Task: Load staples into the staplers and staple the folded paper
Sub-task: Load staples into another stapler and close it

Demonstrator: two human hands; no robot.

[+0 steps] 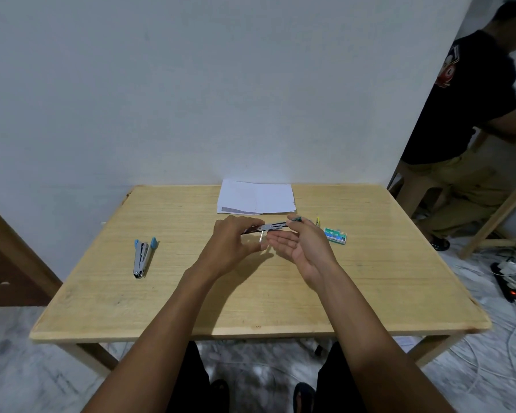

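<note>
Above the middle of the wooden table (191, 293) I hold a small metal stapler (276, 226) with a dark green tip, lying sideways. My left hand (231, 247) grips its left end, and a short silver strip hangs between that hand's fingertips just below the stapler. My right hand (303, 244) pinches the stapler's right end between thumb and fingers, palm turned up. A second stapler (142, 257) with light blue ends lies on the table at the left. The folded white paper (256, 197) rests at the far edge. A green staple box (335, 235) sits right of my hands.
A small yellow object (318, 219) lies beside the staple box. A wall stands right behind the table. A person in a black shirt (471, 114) stands at the right by another wooden frame. Cables and a power strip (507, 284) lie on the floor there.
</note>
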